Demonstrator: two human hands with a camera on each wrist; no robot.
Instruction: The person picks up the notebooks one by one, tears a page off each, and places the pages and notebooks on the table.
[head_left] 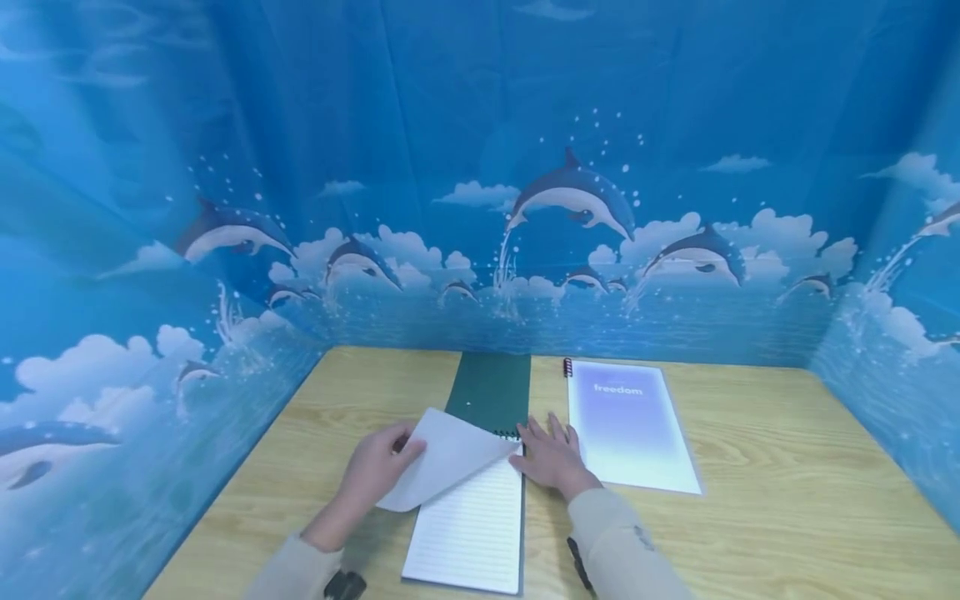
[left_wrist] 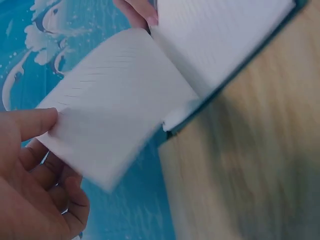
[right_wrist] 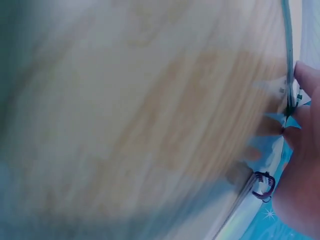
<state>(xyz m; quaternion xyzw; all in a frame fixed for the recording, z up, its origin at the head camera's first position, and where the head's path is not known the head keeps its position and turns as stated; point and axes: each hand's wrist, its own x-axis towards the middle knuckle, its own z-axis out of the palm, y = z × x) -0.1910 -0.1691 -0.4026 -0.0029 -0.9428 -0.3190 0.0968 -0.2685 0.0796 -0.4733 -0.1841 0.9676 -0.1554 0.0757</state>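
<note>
One page (head_left: pixel 444 460) looks half-turned to me, green cover (head_left: pixel 491 387) already back; left hand (head_left: pixel 377 465) pinches that page, right hand (head_left: pixel 553 457) spreads by the notebook's (head_left: pixel 471 542) spiral binding (head_left: pixel 507 435).

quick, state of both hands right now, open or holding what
Left hand: closed, pinching a lifted page of the notebook.
Right hand: open, fingers spread by the notebook's bound end.
</note>
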